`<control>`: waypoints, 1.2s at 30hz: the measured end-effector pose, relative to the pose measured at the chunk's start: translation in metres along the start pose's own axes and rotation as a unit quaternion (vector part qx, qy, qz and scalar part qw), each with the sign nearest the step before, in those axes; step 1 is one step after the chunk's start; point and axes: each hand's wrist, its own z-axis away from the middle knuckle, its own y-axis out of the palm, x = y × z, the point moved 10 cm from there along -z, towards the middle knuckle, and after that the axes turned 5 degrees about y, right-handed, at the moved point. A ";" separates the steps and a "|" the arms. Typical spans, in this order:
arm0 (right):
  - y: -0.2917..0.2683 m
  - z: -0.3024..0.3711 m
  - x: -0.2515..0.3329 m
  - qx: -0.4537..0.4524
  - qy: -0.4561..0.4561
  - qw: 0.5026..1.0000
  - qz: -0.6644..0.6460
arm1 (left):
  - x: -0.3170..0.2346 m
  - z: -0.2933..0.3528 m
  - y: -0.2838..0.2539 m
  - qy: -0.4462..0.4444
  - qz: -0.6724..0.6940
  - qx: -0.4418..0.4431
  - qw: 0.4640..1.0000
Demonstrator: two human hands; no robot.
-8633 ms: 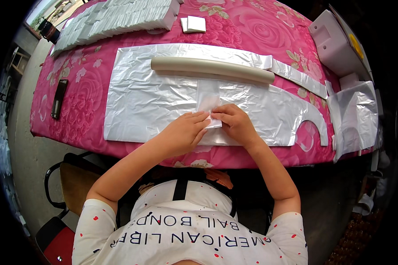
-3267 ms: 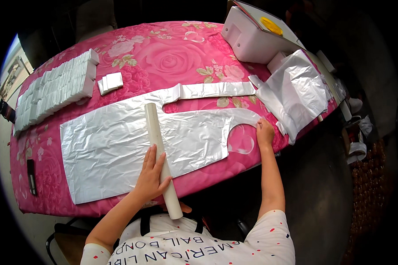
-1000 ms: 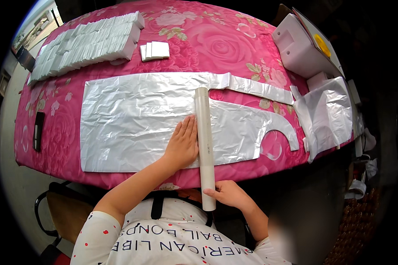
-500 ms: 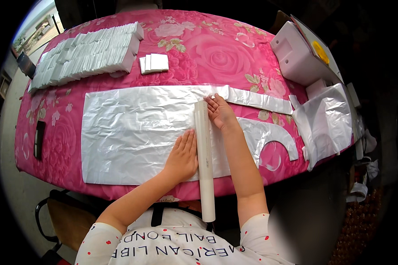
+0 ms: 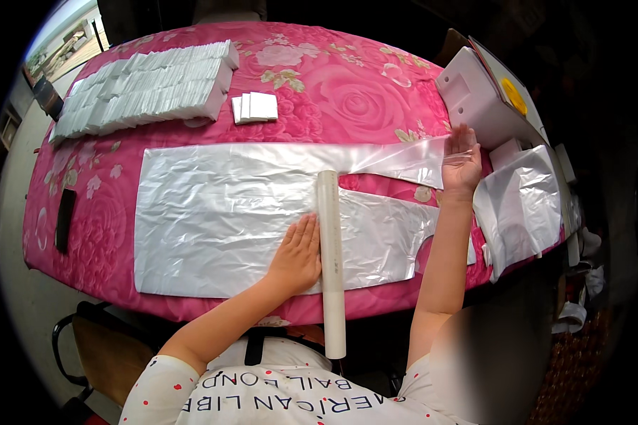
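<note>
A white plastic vest-type bag lies spread flat across the table, its handles pointing right. My left hand presses flat on it, fingers straight and together, its edge beside a pale tube. The tube lies across the bag from top to bottom, its near end jutting past the table edge toward me. My right hand is at the end of the far handle strip, palm up with fingers stretched. Clear film from the strip's end crosses the palm; whether it is gripped is hard to see.
Folded white packets stand in long rows at the far left, with a few small ones beside them. A black bar-shaped object lies left. On the right are more white bags and a white foam box.
My right hand has moved right from beside the tube to the far handle's end, and that handle now lies wider and unfolded. My left hand and the tube stay in place on the bag.
</note>
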 end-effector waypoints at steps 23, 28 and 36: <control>0.192 0.309 -0.276 0.581 -0.080 0.597 0.547 | 0.006 0.005 0.009 0.025 -0.013 -0.079 0.996; 0.105 0.163 -0.167 0.302 -0.172 0.666 0.659 | -0.002 0.003 -0.003 0.019 0.015 -0.058 0.998; -0.018 0.112 -0.154 0.302 -0.123 0.450 0.831 | 0.002 0.001 0.004 0.005 -0.001 -0.027 1.000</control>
